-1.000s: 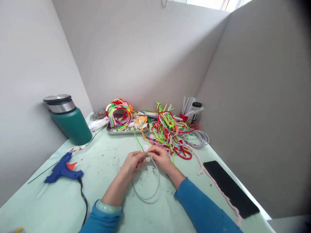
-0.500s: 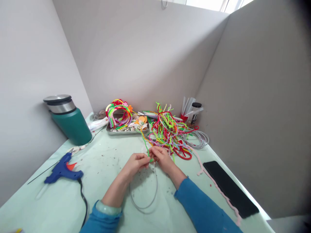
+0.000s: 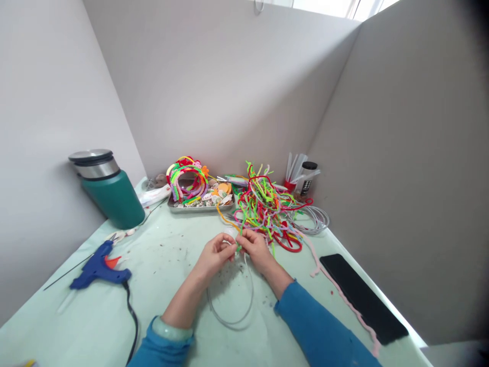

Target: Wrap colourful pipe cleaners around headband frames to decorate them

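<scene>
A: Checking table (image 3: 95,321). Green flask (image 3: 110,193) far left of wire hoop (image 3: 231,306), glue gun (image 3: 97,270) left of it?

B: Yes. Left hand (image 3: 214,255), right hand (image 3: 255,250) both pinching hoop top, green pipe cleaner (image 3: 239,247) there.

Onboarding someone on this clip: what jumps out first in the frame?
The bright tangle of pipe cleaners at the back of the table, right of a tray with finished hoops. Front centre, the left hand and right hand meet on a grey band, pinching a green pipe cleaner at its top. On the left stand a green flask and a blue glue gun.
</scene>
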Demonstrator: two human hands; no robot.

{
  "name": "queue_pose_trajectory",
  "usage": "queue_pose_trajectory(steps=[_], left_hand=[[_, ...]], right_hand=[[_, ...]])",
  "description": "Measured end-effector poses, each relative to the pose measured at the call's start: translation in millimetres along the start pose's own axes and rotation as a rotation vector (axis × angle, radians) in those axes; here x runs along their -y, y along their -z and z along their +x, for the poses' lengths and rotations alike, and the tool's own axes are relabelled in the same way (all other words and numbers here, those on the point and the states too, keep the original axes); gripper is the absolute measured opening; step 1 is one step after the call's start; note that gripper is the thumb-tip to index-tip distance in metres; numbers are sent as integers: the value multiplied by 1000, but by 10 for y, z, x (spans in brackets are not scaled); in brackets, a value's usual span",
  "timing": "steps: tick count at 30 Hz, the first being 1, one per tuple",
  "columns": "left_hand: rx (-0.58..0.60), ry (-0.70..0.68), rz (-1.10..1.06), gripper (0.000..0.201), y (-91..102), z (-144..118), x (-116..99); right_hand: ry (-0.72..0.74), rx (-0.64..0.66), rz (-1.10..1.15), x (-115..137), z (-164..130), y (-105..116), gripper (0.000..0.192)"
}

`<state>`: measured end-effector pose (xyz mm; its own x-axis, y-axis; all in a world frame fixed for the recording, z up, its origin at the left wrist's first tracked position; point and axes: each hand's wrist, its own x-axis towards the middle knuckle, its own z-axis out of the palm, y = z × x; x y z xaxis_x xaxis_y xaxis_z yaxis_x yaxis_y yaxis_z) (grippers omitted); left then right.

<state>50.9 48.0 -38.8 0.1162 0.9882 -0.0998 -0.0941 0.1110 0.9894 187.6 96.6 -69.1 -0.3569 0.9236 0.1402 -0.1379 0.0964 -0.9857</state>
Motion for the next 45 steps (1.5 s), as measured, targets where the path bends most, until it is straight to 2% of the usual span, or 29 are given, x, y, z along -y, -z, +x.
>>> queue_pose_trajectory(steps=[8,19,29,40,45], left_hand=[[-122,-5,-137,39,38,9,-7],[-184,30,-231,36,81,45,55],[-202,40,-209,35,50,56,86],[-247,76,-157,35,51,63,106],[-254,67,-27,34,71,73,115]], right_hand=[[22,-52,14,-52,15,19,28],[-15,-51,31,-11,9,-17,26],[-43,56,-23,-33,-21,-15,28],[-71,70,1,-44,-3,-9,26],[-66,59,0,-75,5,-12,22]])
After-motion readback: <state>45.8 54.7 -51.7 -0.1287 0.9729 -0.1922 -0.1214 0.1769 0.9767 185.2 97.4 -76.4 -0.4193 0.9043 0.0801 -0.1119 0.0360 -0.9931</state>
